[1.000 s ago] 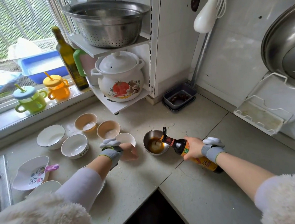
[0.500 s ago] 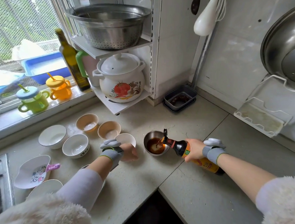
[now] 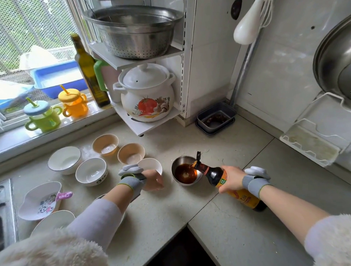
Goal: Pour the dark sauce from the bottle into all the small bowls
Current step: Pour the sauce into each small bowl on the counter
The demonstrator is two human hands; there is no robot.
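Note:
My right hand point(image 3: 231, 178) grips a dark sauce bottle point(image 3: 214, 174) with a yellow label, tilted so its spout hangs over a small steel bowl point(image 3: 177, 168). Dark sauce streams into that bowl and pools in it. My left hand point(image 3: 152, 180) holds the side of a white bowl point(image 3: 152, 164) just left of the steel one. Two tan bowls point(image 3: 105, 144) point(image 3: 131, 153) and two white bowls point(image 3: 64, 159) point(image 3: 91, 171) stand further left, with no dark sauce in them. A white dish point(image 3: 53, 219) and a panda-print dish point(image 3: 39, 200) lie near my left sleeve.
A white rack holds a painted clay pot point(image 3: 148, 95) and a steel colander point(image 3: 134, 31) behind the bowls. An olive oil bottle point(image 3: 89, 72) and two sippy cups stand on the windowsill. A dark tray point(image 3: 216, 118) sits in the corner. The stove edge is at the far left.
More dark sauce has gathered in the steel bowl as the bottle keeps pouring. Both hands have stayed almost where they were.

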